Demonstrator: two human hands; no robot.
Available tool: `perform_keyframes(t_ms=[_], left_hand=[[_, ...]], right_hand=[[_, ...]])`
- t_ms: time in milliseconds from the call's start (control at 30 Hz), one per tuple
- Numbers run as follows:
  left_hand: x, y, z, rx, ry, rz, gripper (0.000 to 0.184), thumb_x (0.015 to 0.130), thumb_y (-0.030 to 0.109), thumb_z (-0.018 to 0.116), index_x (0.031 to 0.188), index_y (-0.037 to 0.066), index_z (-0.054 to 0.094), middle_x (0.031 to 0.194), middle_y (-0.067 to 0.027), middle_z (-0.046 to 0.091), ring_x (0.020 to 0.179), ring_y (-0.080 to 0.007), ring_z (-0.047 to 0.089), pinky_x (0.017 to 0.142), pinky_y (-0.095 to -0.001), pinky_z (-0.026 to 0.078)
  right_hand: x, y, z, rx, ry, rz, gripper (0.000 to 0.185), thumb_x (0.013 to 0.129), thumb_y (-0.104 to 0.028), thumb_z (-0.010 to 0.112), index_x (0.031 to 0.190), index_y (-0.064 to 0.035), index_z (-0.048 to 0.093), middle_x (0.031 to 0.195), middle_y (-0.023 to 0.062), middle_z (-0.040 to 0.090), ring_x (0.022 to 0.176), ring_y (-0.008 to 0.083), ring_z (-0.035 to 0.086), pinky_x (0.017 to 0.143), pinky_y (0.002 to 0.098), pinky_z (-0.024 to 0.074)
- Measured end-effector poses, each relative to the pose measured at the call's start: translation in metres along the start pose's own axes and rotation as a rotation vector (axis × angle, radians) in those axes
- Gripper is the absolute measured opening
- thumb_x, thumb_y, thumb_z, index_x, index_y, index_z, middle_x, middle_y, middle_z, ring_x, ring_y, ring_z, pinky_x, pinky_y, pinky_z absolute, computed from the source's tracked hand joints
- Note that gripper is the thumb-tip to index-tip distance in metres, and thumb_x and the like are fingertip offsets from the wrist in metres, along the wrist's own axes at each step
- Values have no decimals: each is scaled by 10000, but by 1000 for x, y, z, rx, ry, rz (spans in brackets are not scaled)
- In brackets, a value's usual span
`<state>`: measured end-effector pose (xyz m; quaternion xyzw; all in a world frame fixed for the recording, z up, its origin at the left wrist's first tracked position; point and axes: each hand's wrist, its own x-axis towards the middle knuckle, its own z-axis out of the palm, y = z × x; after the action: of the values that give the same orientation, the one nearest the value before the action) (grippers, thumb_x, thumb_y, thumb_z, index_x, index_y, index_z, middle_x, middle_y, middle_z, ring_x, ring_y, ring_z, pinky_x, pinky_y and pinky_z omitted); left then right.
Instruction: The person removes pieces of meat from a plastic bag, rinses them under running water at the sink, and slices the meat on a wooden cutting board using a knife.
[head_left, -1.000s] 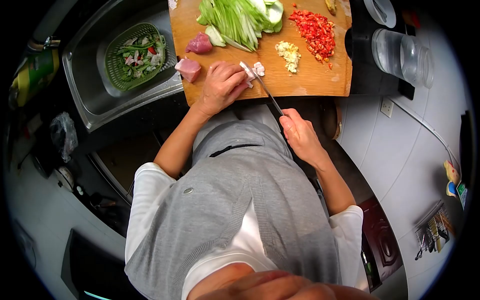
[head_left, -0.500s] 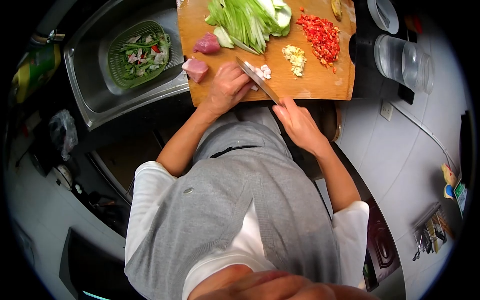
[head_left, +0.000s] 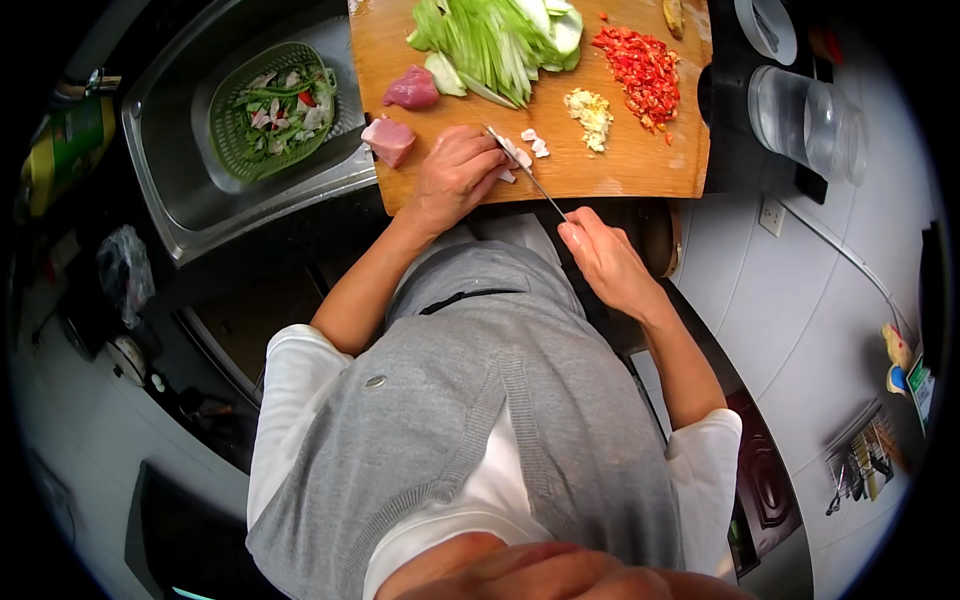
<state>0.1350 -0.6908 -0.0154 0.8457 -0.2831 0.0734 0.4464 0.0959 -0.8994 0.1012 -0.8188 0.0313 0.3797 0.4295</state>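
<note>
My right hand (head_left: 612, 262) is closed round the handle of a kitchen knife (head_left: 540, 188). Its blade is seen nearly edge-on and points up and left, beside the fingertips of my left hand (head_left: 458, 178). Those fingers are curled and press a pale, fatty-looking piece of meat (head_left: 507, 176) onto the wooden cutting board (head_left: 640, 180); most of the piece is hidden. Small pale cubes (head_left: 538, 146) lie just right of the blade. Two pink chunks of meat, one nearer (head_left: 389, 142) and one farther (head_left: 411, 88), rest on the board left of my left hand.
Farther back on the board are sliced green vegetable strips (head_left: 490, 45), chopped red chilli (head_left: 642, 75) and minced garlic (head_left: 590, 118). At left, a green strainer basket (head_left: 222, 125) with vegetables sits in the steel sink (head_left: 160, 170). Clear jars (head_left: 790, 105) and a white bowl (head_left: 768, 30) stand at right.
The knife has turned from showing its broad side to nearly edge-on. My right hand has shifted slightly right and down. The pale cubes now lie a little apart from the blade.
</note>
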Motion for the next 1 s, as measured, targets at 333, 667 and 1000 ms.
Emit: perform_keyframes(t_ms=[333, 667, 1000], left_hand=[[-2, -1, -1, -11, -5, -4, 232, 654, 75, 692, 860, 27, 597, 896, -101, 577, 908, -281, 549, 805, -385, 431], [-6, 7, 7, 119, 42, -129, 310, 649, 95, 707, 925, 65, 570, 927, -91, 546, 887, -283, 524, 783, -394, 391], [-10, 6, 2, 135, 136, -110, 268, 670, 76, 688, 916, 57, 585, 925, -83, 567, 864, -263, 537, 763, -372, 393]], right_hand=[[28, 1, 6, -23, 3, -79, 332, 926, -306, 428, 863, 20, 444, 707, 255, 520, 720, 462, 497, 629, 469, 389], [-7, 8, -1, 270, 106, 105, 329, 935, -328, 410, 932, -13, 505, 554, 49, 459, 494, 131, 457, 489, 296, 389], [-4, -1, 9, 44, -6, 47, 345, 931, -303, 425, 988, 34, 471, 659, 212, 543, 678, 389, 572, 600, 418, 420]])
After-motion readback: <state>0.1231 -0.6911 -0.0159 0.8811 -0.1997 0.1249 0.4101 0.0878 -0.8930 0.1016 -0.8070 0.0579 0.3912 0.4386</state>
